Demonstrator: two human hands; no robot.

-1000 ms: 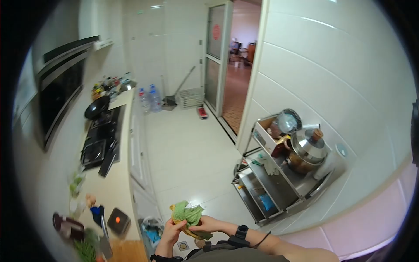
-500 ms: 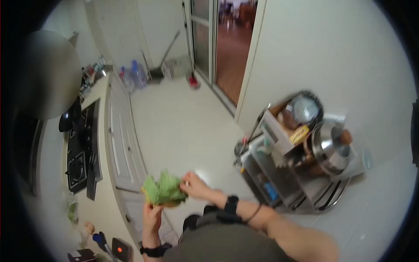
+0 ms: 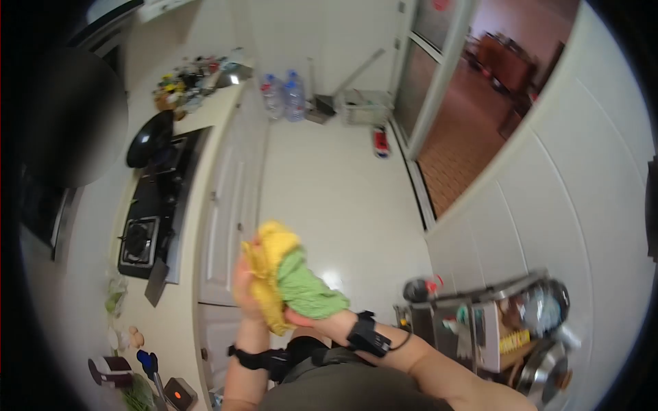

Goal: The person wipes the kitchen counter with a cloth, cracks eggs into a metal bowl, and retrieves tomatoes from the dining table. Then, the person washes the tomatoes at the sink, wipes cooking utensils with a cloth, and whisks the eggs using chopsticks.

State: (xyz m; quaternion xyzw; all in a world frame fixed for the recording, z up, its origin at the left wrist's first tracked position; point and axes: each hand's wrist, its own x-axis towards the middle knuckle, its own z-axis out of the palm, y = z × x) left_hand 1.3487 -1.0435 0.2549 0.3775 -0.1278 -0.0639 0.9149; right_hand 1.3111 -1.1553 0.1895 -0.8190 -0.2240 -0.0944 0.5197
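Clutching yellow cloth (image 3: 274, 245) and green cloth (image 3: 306, 291), left hand (image 3: 245, 284) and right hand (image 3: 302, 319) partly curled around them, door sticker (image 3: 440, 4) unreadable

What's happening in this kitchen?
A person stands beside the counter with a bundle of yellow and green cloth between both hands, held up in front of the body above the floor. The left hand is against the yellow part and the right hand meets the green; blur hides just how the fingers grip. A black wok sits at the stove's far end.
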